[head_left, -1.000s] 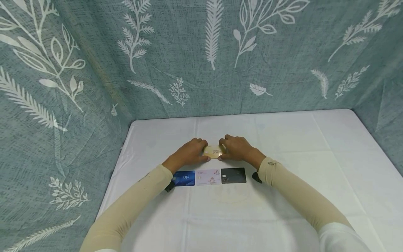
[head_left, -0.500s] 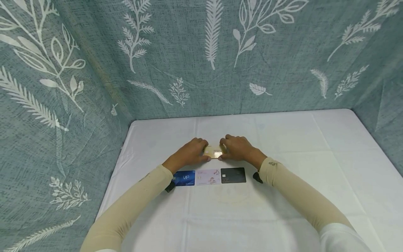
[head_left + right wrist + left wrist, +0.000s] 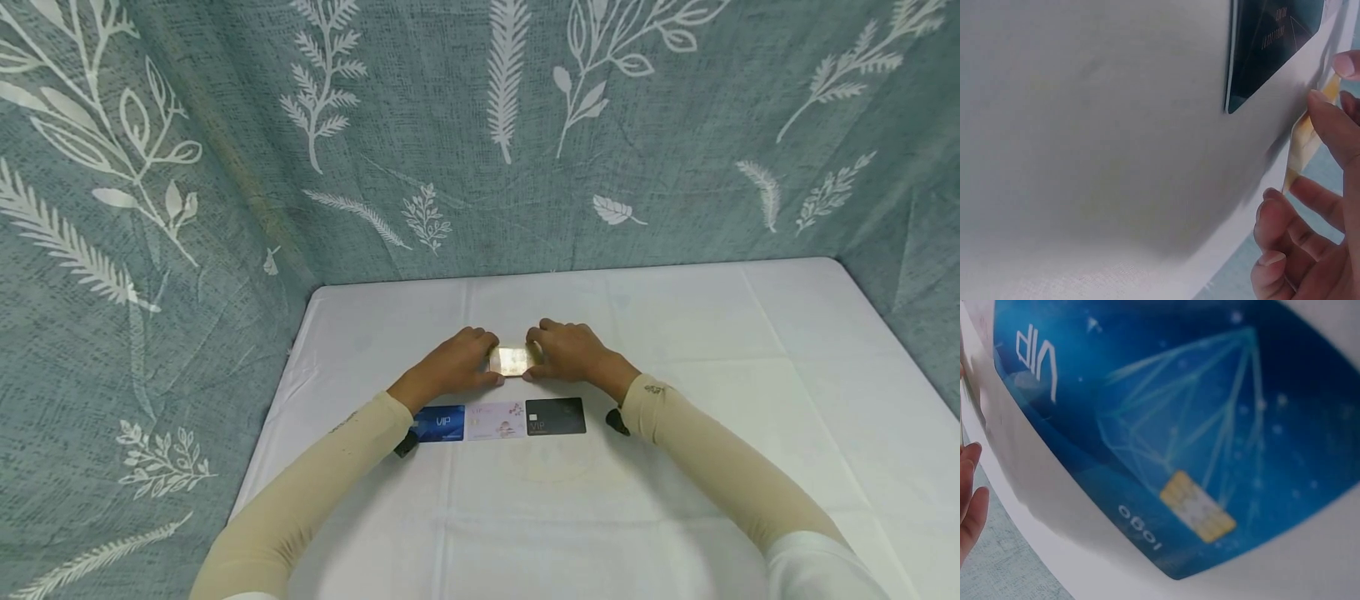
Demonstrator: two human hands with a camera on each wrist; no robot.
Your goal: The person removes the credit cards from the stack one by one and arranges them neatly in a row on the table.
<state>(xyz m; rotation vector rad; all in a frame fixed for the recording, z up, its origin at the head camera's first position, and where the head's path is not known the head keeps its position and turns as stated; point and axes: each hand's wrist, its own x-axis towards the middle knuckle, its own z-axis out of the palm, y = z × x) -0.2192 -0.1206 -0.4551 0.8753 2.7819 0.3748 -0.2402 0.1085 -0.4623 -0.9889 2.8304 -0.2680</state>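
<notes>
In the head view, a gold card (image 3: 513,362) is held up between both hands, its face bright with glare. My left hand (image 3: 457,360) pinches its left end, thumb at the near edge and fingers at the far edge. Its right end is pinched the same way by my right hand (image 3: 573,353). The right wrist view shows the gold card (image 3: 1302,140) edge-on, raised off the white cloth. Nearer the body, a blue VIP card (image 3: 441,423), a pale pink flowered card (image 3: 496,421) and a black VIP card (image 3: 556,417) lie in a row.
A white cloth covers the table (image 3: 712,400). Teal curtain (image 3: 465,208) with white leaf prints hangs behind and at both sides. Dark wrist-worn pieces (image 3: 617,422) show beneath the sleeves, the left one close by the blue card.
The gold card has shifted very slightly right with both hands, and the glare has spread over its printed face. The three cards in the row stay put.
</notes>
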